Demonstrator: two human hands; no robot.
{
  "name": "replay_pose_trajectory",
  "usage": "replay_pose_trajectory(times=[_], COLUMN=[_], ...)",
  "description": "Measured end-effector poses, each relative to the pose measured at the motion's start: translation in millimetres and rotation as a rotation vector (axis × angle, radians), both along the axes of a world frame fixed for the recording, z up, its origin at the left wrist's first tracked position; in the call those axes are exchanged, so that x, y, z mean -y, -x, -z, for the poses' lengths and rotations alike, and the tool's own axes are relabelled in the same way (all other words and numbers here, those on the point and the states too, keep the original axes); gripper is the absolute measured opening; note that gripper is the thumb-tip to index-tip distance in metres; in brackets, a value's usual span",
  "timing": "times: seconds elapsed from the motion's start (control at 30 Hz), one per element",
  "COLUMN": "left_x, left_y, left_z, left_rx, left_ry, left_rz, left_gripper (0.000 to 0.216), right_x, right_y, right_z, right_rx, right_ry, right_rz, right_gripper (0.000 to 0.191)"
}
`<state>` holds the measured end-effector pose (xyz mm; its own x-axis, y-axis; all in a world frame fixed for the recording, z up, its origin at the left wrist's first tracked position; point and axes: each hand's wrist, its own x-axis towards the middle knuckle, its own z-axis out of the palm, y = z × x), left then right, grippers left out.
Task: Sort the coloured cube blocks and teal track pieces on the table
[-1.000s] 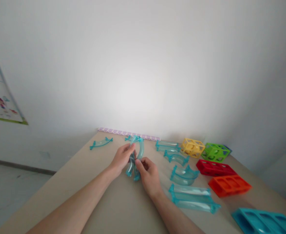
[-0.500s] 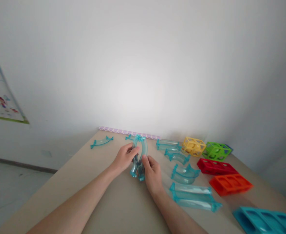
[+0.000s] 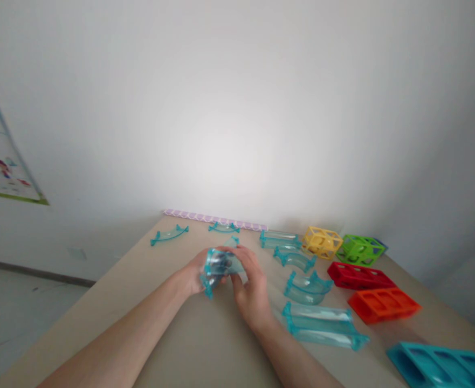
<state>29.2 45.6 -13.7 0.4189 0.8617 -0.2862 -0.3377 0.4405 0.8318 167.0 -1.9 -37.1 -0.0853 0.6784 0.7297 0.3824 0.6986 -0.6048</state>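
Note:
Clear teal curved track pieces (image 3: 221,264) are held between my two hands above the table, blurred and overlapping, so how they fit together cannot be made out. My left hand (image 3: 194,274) grips their left side, its fingers mostly hidden behind the plastic. On the right, my right hand (image 3: 253,283) closes over them with thumb and fingers. Beyond my hands, a curved teal track piece (image 3: 224,228) lies near the wall, and another curved track piece (image 3: 170,235) lies at the far left.
To the right lie more teal tracks: a straight track (image 3: 322,325) and curved track pieces (image 3: 308,289). Past them stand a yellow block (image 3: 321,242), green block (image 3: 360,250), red block (image 3: 360,276), orange block (image 3: 384,305) and blue block (image 3: 443,365). A patterned strip (image 3: 217,220) edges the wall.
The held track pieces were upright and crossed, one in each hand. Now they are tipped over and brought together, and my right hand has moved up over them.

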Motion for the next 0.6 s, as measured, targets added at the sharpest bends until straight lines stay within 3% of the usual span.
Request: replay_pose_trajectory(times=[0.1, 0.2, 0.4, 0.6], left_x=[0.3, -0.9, -1.0, -1.7], left_y=[-0.4, -0.2, 0.9, -0.2], left_z=[4.7, 7.9, 10.8, 6.6], left_rx=[0.058, 0.059, -0.116, -0.076], left_ry=[0.04, 0.072, 0.016, 0.117], left_rz=[0.127, 0.178, 0.159, 0.102], left_gripper=[0.019, 0.018, 0.02, 0.02], right_x=[3.0, 3.7, 3.1, 1.3], right_y=[0.9, 1.5, 2.4, 2.9], right_z=[-5.0, -5.5, -2.3, -1.7], right_rx=[0.124, 0.076, -0.047, -0.13], right_ry=[-0.096, -0.081, -0.02, 0.003], right_rz=[-0.062, -0.062, -0.105, -0.097], right_gripper=[0.057, 0.053, 0.042, 0.038])
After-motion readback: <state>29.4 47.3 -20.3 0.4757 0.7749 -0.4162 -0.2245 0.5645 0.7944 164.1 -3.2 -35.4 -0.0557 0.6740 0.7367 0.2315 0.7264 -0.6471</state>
